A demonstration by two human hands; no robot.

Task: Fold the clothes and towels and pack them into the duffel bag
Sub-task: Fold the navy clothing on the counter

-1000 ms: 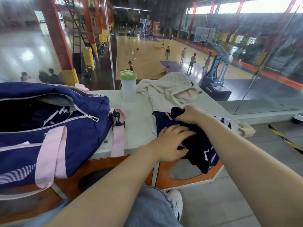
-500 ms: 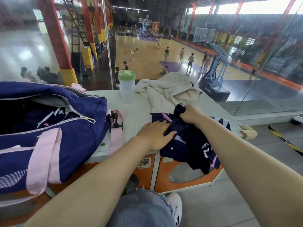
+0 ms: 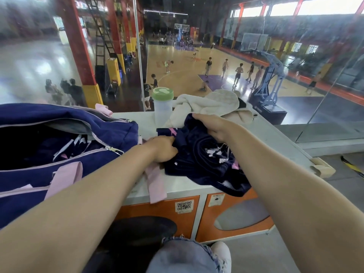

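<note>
I saw the navy garment (image 3: 204,154), with its pink and white markings, bunched on the white tabletop (image 3: 275,138), its near edge spilling over the front lip above the orange cabinet (image 3: 236,213). My right hand (image 3: 212,127) gripped the far side of the cloth, fingers curled round a raised fold. My left hand (image 3: 163,146) held the near left edge, its fingers tucked down into the fabric, so I could see only the knuckles. Just behind the garment lay a crumpled cream towel (image 3: 208,105), touching it at the far side. A clear bottle (image 3: 163,107) with a green lid stood upright beside the towel, on its left. The duffel bag (image 3: 59,146), navy with pink straps, sat on the left of the tabletop with its zip open, and dark clothing with white stripes showed inside. One pink strap (image 3: 155,182) trailed across the tabletop under my left wrist and hung over the edge. Beyond the glass was a basketball court (image 3: 187,71) with players on it.
</note>
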